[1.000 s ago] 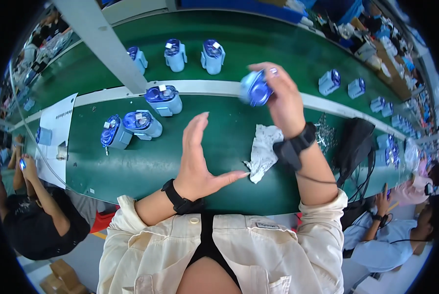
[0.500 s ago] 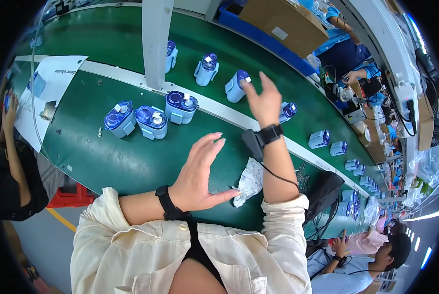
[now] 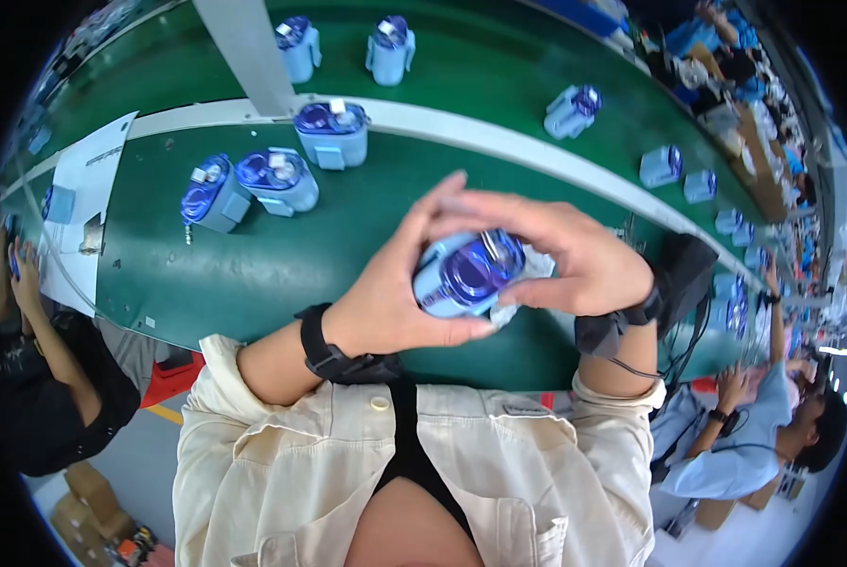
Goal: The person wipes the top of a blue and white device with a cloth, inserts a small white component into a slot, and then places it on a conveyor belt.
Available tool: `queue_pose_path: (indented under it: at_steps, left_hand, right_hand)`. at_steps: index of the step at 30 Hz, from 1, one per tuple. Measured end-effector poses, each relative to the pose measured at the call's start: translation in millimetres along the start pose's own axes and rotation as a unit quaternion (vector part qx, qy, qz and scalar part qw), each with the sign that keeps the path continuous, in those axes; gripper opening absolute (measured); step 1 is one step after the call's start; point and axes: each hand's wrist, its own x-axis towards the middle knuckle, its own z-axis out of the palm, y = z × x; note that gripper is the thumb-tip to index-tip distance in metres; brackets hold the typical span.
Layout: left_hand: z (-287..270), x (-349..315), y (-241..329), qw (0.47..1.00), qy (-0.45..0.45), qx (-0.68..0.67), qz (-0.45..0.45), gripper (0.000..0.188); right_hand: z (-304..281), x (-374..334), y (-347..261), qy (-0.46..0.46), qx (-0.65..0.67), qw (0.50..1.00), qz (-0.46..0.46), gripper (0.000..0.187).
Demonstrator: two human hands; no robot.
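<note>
In front of my chest I hold a light-blue container [image 3: 469, 276] with a see-through dark-blue lid, tilted so the lid faces up at me. My left hand [image 3: 376, 295] wraps round its left side, thumb along the near edge. My right hand [image 3: 589, 253] curves over its far and right side, fingers somewhat blurred, thumb at the near right corner. A crumpled silvery-white sheet [image 3: 539, 264] shows partly behind the container and right hand. Beyond my left hand stand three like containers: one at the left [image 3: 213, 194], one beside it [image 3: 279, 181], another [image 3: 333, 135] against the rail.
A pale rail [image 3: 442, 123] divides the green table [image 3: 253, 283] from a green conveyor [image 3: 480, 57] bearing several more containers [image 3: 573, 111]. A grey post [image 3: 244, 47] rises from the rail. A black pouch with cables [image 3: 693, 269] lies at right. People sit at both sides.
My right hand has come back from the conveyor with a container taken from there. My left hand, formerly empty, now grips it too. The view has shifted.
</note>
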Motion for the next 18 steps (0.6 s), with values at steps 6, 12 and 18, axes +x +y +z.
queue_pose_path:
  at_steps: [6, 12, 18]
  left_hand:
    - [7.2, 6.0, 2.1, 0.953, 0.131, 0.271, 0.037, 0.101]
    - [7.5, 2.4, 0.0, 0.926, 0.130, 0.340, 0.099, 0.095]
    - [4.9, -0.5, -1.1, 0.943, 0.114, 0.296, 0.098, 0.097]
  right_hand:
    - [48.4, -20.5, -18.7, 0.326, -0.164, 0.931, -0.024, 0.048]
    - [65.3, -11.8, -5.7, 0.415, -0.265, 0.868, -0.069, 0.018]
    - [60.6, -14.2, -8.1, 0.403, 0.082, 0.911, 0.015, 0.013]
